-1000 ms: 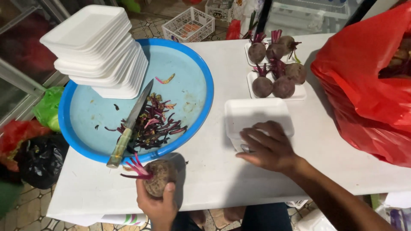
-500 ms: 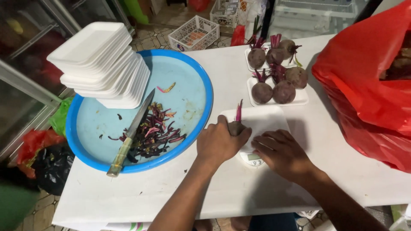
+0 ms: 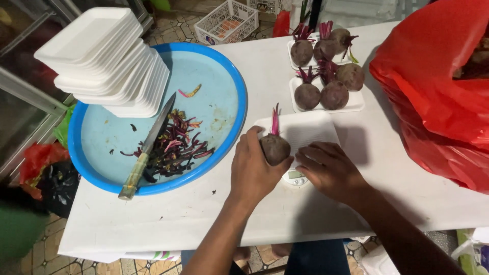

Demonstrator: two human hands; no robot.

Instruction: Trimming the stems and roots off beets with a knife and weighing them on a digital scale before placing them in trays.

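Two hands meet at the near middle of the white tabletop (image 3: 244, 66), and the beetroot (image 3: 275, 147) sits right between them. The left hand (image 3: 253, 168) is wrapped around the beetroot, fingers curled on its left side and underside, its pink stalk stub pointing up and away. The beetroot is over the near left corner of an empty white foam tray (image 3: 305, 130), which appears to sit on a small scale (image 3: 295, 176) whose display peeks out between the hands. The right hand (image 3: 331, 170) lies just to the right of the beetroot, flat and open, palm down, fingers spread on the near edge of that tray; whether a fingertip touches the beetroot, I cannot tell. Left of the hands is a big blue basin (image 3: 224, 76) holding a knife (image 3: 147, 147), a heap of trimmed purple stalks (image 3: 178, 145) and a tall stack of foam trays (image 3: 104, 63). On the far side, two filled trays of beetroots (image 3: 326, 76). Far right, a bulging red plastic bag (image 3: 438, 86).
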